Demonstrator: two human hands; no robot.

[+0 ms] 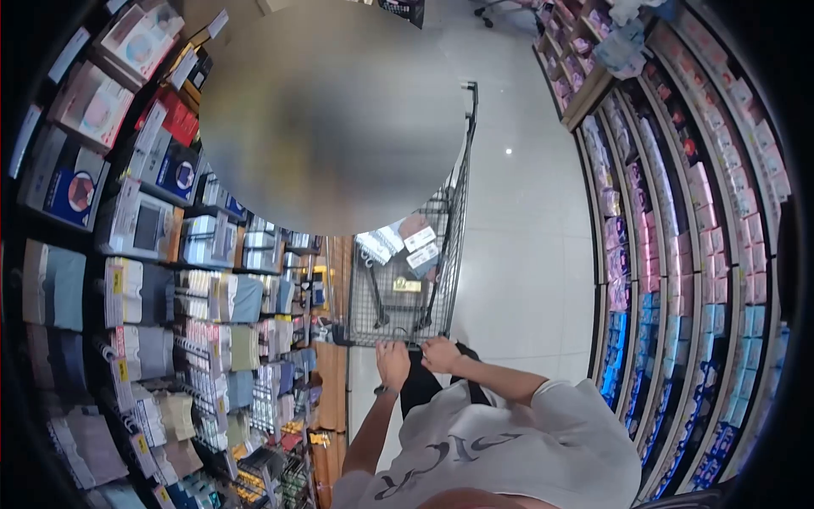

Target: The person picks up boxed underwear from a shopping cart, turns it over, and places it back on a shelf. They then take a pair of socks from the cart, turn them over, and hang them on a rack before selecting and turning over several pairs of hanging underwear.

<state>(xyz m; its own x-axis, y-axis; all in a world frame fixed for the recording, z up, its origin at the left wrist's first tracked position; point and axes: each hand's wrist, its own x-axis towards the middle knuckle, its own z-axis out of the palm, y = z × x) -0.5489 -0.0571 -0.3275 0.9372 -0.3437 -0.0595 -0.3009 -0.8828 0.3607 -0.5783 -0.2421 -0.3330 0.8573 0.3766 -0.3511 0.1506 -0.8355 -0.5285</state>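
Note:
In front of me is a wire shopping cart (365,322). My left hand (393,365) is closed over the left part of its handle, with a dark band on the wrist. My right hand (441,355) grips the handle a short way to the right, fingers curled over it. In the basket lie several packaged items with white labels (420,242), some grey and some brownish. A small yellow tag (407,286) shows nearer the handle. The cart's far part is covered by a large blurred patch.
Close on the left, a rack (136,280) holds hanging packs of folded cloth and boxed goods. Shelves (670,280) of pink and blue packages line the right. Pale tiled floor (526,254) runs between the cart and the right shelves. Another cart's wheels (486,15) show at the top.

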